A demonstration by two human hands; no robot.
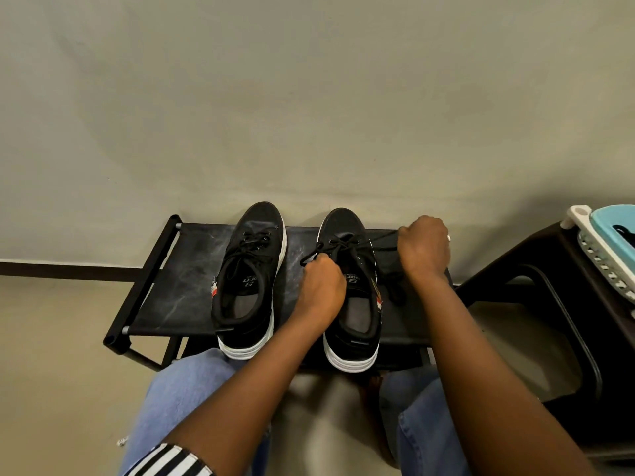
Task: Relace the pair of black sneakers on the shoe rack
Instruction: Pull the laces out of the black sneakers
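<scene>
Two black sneakers with white soles stand side by side on the black shoe rack (178,269), toes toward the wall. The left sneaker (249,280) has its lace threaded, with loose ends hanging over its opening. Over the tongue of the right sneaker (350,304), my left hand (321,286) pinches one end of the black lace (343,247). My right hand (424,247) grips the other end, drawn taut out to the right of the shoe. A loose length of lace hangs below my right hand.
A dark stool or side table (556,304) stands close on the right, carrying a teal and white basket (604,242). The wall rises right behind the rack. My knees in blue jeans (185,389) sit just in front of the rack.
</scene>
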